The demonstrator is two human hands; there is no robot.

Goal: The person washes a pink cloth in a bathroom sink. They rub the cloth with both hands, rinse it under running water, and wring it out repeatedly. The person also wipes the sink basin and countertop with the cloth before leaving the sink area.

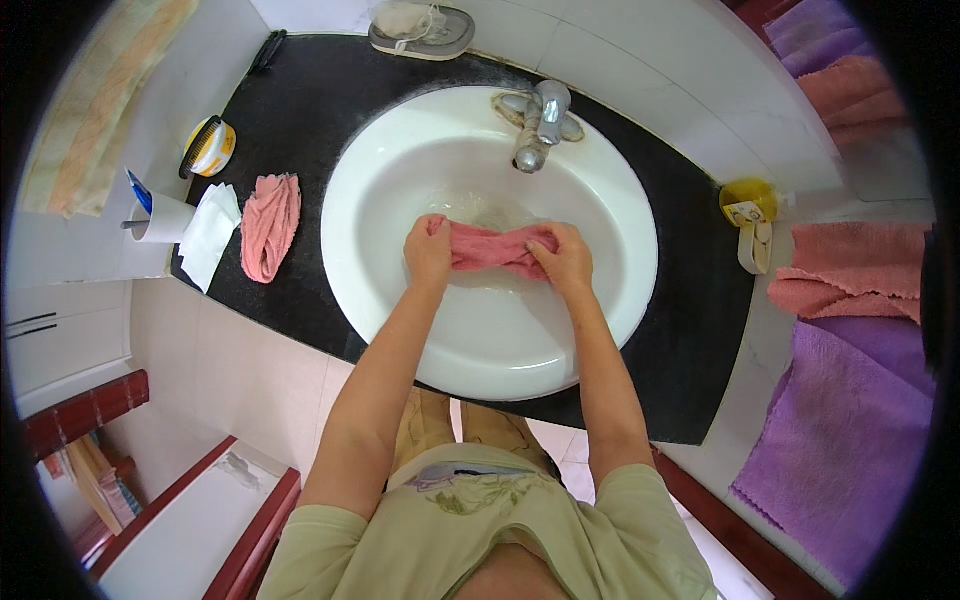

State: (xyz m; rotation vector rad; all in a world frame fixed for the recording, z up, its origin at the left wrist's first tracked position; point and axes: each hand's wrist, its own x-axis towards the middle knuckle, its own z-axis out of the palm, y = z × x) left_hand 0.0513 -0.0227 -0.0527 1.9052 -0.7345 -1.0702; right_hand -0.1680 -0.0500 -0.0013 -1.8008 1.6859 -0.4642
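Over the white oval washbasin (pixel 495 337), a pink cloth (pixel 487 249) is stretched sideways between both hands and looks twisted near its middle. My left hand (pixel 429 251) grips its left end, the fingers closed round it. The right end is bunched in my right hand (pixel 561 256), the thumb lying on the cloth. Some water shows in the bowl behind the cloth. A metal faucet (pixel 541 127) stands at the basin's back rim, above and behind the cloth. A second pink cloth (pixel 270 229) lies folded on the black countertop to the left.
Left of the basin are white tissues (pixel 210 236), a white cup (pixel 166 219) and a yellow-and-white tub (pixel 212 148). A soap dish (pixel 431 37) sits at the back. At right are a yellow container (pixel 748 201) and a hanging purple towel (pixel 832 442).
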